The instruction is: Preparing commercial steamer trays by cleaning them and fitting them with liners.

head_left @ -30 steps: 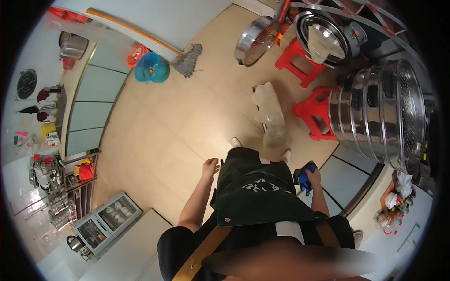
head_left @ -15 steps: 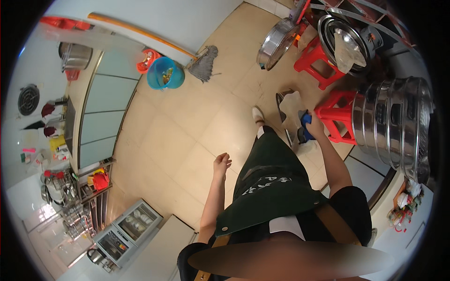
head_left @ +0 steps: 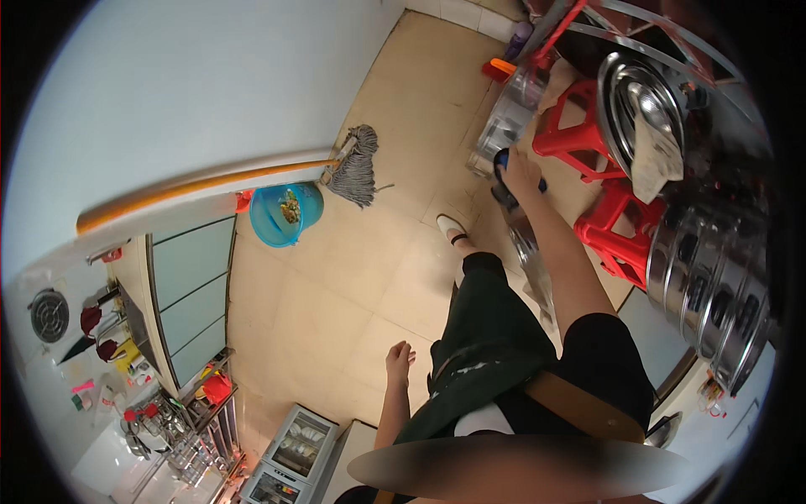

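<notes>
My right hand (head_left: pixel 520 176) is closed on a blue-and-black item (head_left: pixel 504 160), perhaps gloves, held out beside a round steel pan (head_left: pixel 512 113) near the red stools (head_left: pixel 562 143). Below that hand is a long, partly hidden dark and pale shiny item (head_left: pixel 529 269) on the floor. My left hand (head_left: pixel 400 359) hangs empty by my dark green apron (head_left: pixel 470 336), fingers loosely curled and slightly apart. My foot (head_left: pixel 450 227) is on the tiled floor ahead.
A grey mop (head_left: pixel 357 172), its orange handle along the wall, lies by a blue bucket (head_left: pixel 264 223). At right are steel bowls (head_left: pixel 621 92) and stacked steamers (head_left: pixel 688 277). Counters with a cabinet (head_left: pixel 189 294) and a glass-door unit (head_left: pixel 298 445) line the left side.
My right hand with the blue-and-black item has moved forward and up toward the steel pan. My foot has stepped forward and the view has swung, bringing the mop and bucket lower in frame.
</notes>
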Demonstrator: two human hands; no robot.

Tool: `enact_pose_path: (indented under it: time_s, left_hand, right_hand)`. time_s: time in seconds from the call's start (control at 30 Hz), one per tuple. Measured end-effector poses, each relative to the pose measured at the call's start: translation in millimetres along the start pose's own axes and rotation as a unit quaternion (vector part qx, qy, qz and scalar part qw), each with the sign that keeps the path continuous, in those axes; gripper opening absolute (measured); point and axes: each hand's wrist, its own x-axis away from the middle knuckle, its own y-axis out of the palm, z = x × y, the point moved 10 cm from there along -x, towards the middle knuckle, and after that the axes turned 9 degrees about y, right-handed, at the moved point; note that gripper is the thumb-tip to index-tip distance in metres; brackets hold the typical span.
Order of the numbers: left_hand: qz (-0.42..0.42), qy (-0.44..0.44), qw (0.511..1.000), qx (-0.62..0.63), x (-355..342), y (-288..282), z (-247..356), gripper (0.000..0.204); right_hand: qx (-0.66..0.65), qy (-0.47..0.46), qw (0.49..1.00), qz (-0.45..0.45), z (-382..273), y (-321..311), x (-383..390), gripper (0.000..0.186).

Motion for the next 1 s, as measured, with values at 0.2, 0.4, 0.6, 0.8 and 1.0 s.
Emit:
enact_pose_path:
  time_s: [0.2, 0.4, 0.6, 0.8, 1.0]
  left_hand:
    - [0.088, -0.099, 0.99, 0.039, 13, -41, -11, 0.034]
    - [0.079, -0.169, 0.981, 0.046, 19, -35, -35, 0.033]
    - [0.061, -0.15, 0.985, 0.06, 16, -21, -19, 0.033]
    - [0.081, -0.131, 0.982, 0.111, 22, -28, -25, 0.033]
    - [0.098, -0.083, 0.975, 0.183, 24, -38, -49, 0.036]
  right_hand:
    - [0.241, -0.246, 0.938, -0.027, -67, 95, -110, 0.033]
    - [0.324, -0.296, 0.887, -0.145, -42, 177, -159, 0.032]
    - [0.423, -0.317, 0.82, -0.22, -16, 173, -155, 0.019]
    - [0.384, -0.383, 0.831, -0.123, -55, 106, -60, 0.017]
    - [0.345, -0.482, 0.786, -0.175, -160, 68, 52, 0.016]
